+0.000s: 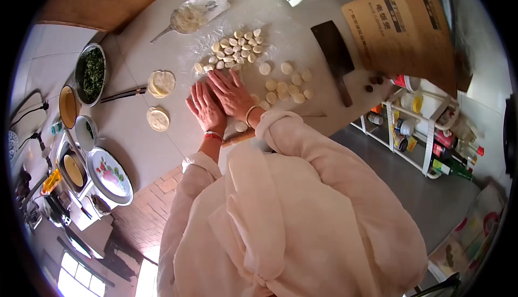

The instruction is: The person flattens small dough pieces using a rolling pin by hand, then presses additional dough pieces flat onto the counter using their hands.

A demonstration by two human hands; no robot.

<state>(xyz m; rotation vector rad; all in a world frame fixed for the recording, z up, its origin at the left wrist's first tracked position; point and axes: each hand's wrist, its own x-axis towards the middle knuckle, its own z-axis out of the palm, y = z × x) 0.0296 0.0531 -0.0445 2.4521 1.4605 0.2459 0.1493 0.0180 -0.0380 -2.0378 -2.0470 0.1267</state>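
My left hand [207, 108] lies palm down on the floured worktop, its fingers stretched forward. Beside it and touching it, my right hand [233, 93] is also flat, fingers extended at the near edge of a cluster of small dough pieces [235, 48]. Whatever is under the palms is hidden. To the right lie several flattened dough rounds [294, 89]. On the left are a small stack of rolled dough wrappers [161, 83] and another wrapper pile [158, 119]. A wood-coloured stick [238, 138], partly covered by my right wrist, lies near the table edge.
A cleaver [335, 59] and a cardboard box [402, 32] are at the right. A scoop of flour [189, 19] lies at the back. Chopsticks [124, 95], a bowl of chopped greens [102, 83] and a flowered tray [127, 191] are leftward. A bottle rack [415, 135] stands lower right.
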